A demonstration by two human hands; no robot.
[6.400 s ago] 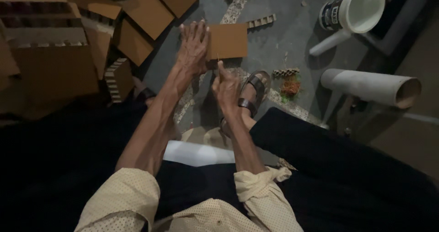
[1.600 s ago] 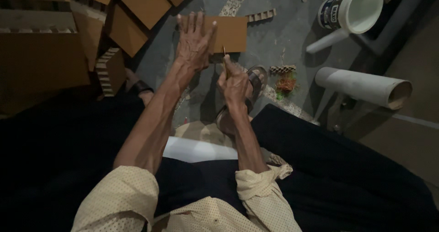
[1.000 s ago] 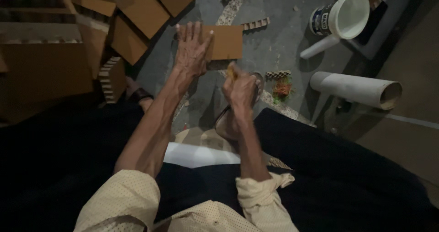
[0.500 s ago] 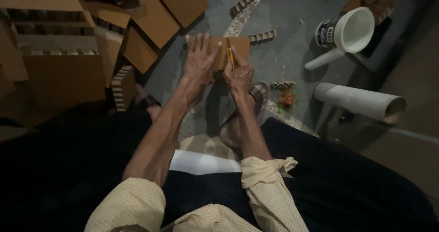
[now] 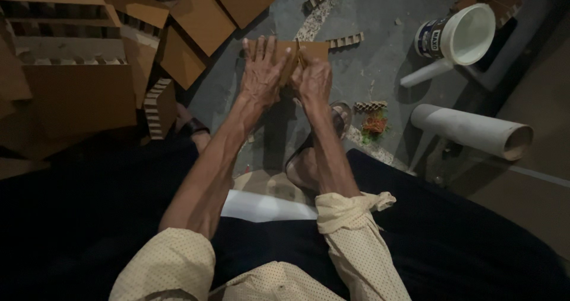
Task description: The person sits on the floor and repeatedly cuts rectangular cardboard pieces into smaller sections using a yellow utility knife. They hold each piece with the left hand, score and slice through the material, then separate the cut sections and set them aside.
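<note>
Left hand flat on cardboard piece, right hand pinching thin tool; slip risk, could nick left fingers.

Six seconds back the left hand lies flat on the small brown rectangular cardboard sheet while the right hand hangs near it, thumb up and clear of the sheet. Since then the right hand closes in (by stages, across the earlier views) and now sits on the sheet's right half, touching the left hand, with a thin yellowish stick-like tool in its fingers. Both hands now cover most of the cardboard.
</note>
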